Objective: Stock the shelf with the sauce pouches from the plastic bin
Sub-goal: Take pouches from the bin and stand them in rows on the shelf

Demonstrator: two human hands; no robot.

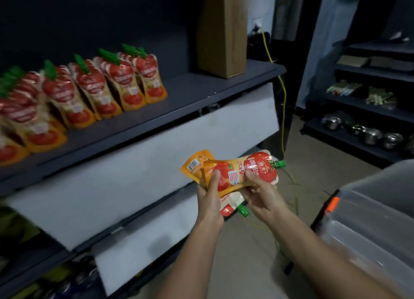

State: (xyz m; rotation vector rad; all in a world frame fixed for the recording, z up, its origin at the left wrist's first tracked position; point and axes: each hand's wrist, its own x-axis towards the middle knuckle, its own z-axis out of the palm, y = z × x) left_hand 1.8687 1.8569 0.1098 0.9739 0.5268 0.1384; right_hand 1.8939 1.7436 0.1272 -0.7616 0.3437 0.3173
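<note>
At frame centre your left hand (209, 195) and right hand (261, 192) both pinch the top sauce pouch (237, 172), with a second pouch (231, 205) loosely trapped beneath. It could slip to the floor. A careless placement on the shelf (190, 90) could topple the standing row (89, 85) at upper left.

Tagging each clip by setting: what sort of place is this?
Probably a small shop, or a mock one: a dark blue shelf lined with red-and-orange green-capped sauce pouches, plus a second dark rack displaying shiny steel bowls.
</note>
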